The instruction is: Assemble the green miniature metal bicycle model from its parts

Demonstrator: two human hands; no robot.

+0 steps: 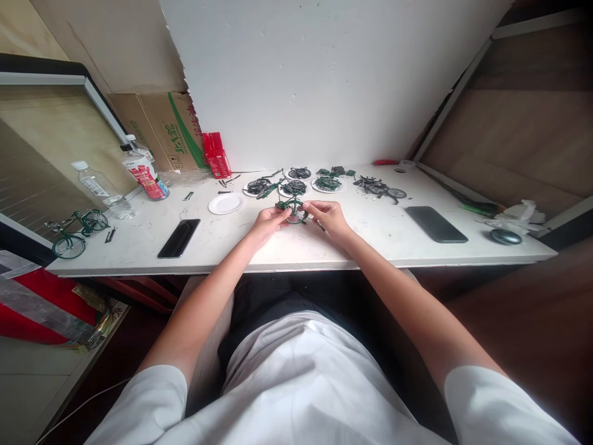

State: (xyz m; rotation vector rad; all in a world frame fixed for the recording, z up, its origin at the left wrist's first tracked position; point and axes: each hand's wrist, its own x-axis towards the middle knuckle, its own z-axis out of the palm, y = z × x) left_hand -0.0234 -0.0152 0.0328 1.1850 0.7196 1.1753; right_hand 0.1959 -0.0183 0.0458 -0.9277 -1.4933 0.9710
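Observation:
Between my two hands is a green model bicycle [295,214], its spoked wheel facing me over the middle of the table. My left hand [272,222] is closed on its left side, thumb and fingers pinching near the wheel. From the right, my right hand [328,217] pinches the other side of the wheel with thumb and forefinger. Just behind stand white plates of small parts: dark ones on the left plate [257,186], black wheels on the middle plate [293,188], green pieces on the right plate [328,183]. Fingers hide part of the bicycle.
A bare white plate [225,203] and a phone [179,238] lie left; a finished-looking green bicycle [79,232] and bottles [147,176] stand farther left. Dark bicycle frames [380,188], a grey slab [436,224] and a mouse [505,237] lie right. A white board [315,86] rises behind.

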